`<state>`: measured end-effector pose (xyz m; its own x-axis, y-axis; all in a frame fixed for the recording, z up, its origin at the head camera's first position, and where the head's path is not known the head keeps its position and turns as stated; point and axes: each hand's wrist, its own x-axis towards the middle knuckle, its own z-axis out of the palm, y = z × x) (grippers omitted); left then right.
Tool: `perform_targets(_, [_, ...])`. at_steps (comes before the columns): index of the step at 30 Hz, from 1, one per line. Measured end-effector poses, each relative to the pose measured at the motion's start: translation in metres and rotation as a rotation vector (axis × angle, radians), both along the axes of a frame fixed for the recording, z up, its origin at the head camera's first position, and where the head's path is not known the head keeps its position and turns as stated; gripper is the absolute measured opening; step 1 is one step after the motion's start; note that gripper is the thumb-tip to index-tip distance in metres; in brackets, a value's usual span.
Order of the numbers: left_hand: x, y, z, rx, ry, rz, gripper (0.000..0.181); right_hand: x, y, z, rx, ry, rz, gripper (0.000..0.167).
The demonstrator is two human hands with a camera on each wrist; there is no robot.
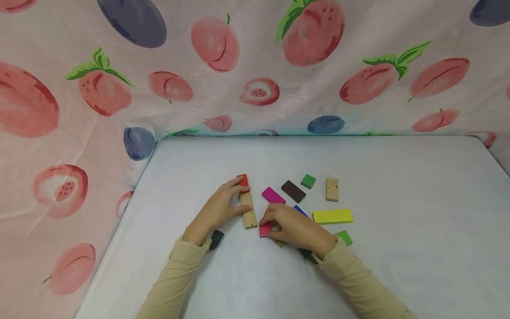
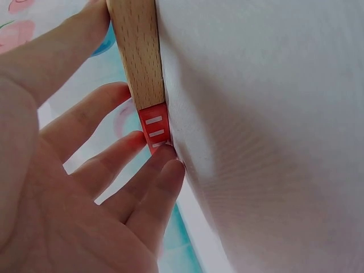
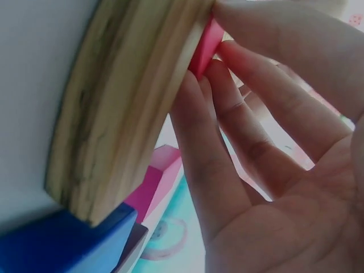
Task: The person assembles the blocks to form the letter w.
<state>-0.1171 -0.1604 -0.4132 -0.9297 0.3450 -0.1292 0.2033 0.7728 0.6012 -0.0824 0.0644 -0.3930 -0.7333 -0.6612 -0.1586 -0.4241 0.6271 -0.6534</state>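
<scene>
On the white table, my left hand (image 1: 217, 208) rests its fingers on a red block (image 1: 243, 182) and its thumb on a plain wooden block (image 1: 249, 212). The two blocks meet end to end in a line. White stripes mark the red block (image 2: 154, 128) in the left wrist view. Just to the right, my right hand (image 1: 296, 226) pinches a pink block (image 1: 264, 230) between thumb and fingers. Beside that pink piece is another wooden block (image 3: 114, 108), mostly hidden under the hand in the head view.
Around the right hand lie a magenta block (image 1: 273, 195), a dark brown block (image 1: 293, 191), a green block (image 1: 308, 181), a wooden block (image 1: 332, 189), a yellow block (image 1: 332, 216), a light green block (image 1: 344, 238) and a partly covered blue block (image 1: 300, 210). A fruit-patterned curtain (image 1: 223, 97) borders the table.
</scene>
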Motion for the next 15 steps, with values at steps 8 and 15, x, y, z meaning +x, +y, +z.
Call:
perform_targets(8, [-0.0003,-0.0009,-0.0015,0.0,0.007,-0.006,0.057,0.0042,-0.0047,0.0005,0.017,0.012,0.015,0.025])
perform_targets(15, [-0.0001,-0.0005,0.0,-0.005,0.007,-0.006,0.057,0.0054,-0.009,0.0003,0.01,0.034,0.002,0.026])
